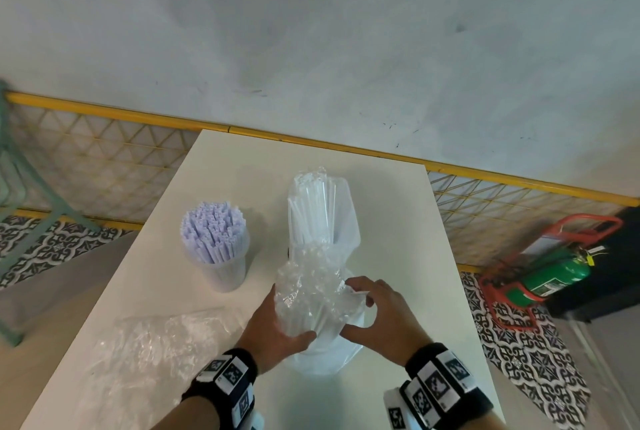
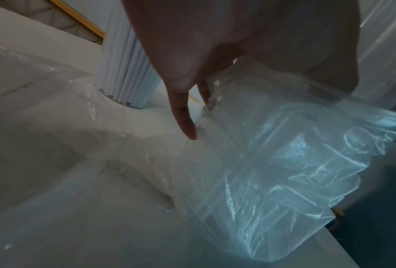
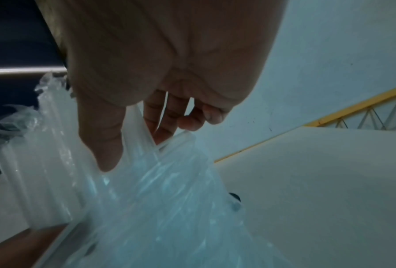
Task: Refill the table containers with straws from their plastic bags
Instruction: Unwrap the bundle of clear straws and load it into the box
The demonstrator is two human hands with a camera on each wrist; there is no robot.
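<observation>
A crumpled clear plastic bag (image 1: pixel 311 291) full of clear straws (image 1: pixel 311 208) stands tilted in a clear table container (image 1: pixel 348 218) in the middle of the white table (image 1: pixel 398 222). My left hand (image 1: pixel 277 320) grips the bag's near end from the left, thumb underneath. From the right, my right hand (image 1: pixel 360 305) pinches the same bag between thumb and fingers. The right wrist view shows the thumb (image 3: pixel 105 145) pressed on the bag (image 3: pixel 146 199) of straws. The left wrist view shows the bag (image 2: pixel 284 163) under my palm. A second container (image 1: pixel 225 267) packed with lavender straws (image 1: pixel 213 232) stands to the left.
An empty clear plastic bag (image 1: pixel 156 336) lies flat on the table's front left. A yellow railing with mesh (image 1: pixel 104 152) runs behind the table. A green cylinder in a red stand (image 1: pixel 554 270) sits on the patterned floor at right. A teal chair frame (image 1: pixel 20 187) stands far left.
</observation>
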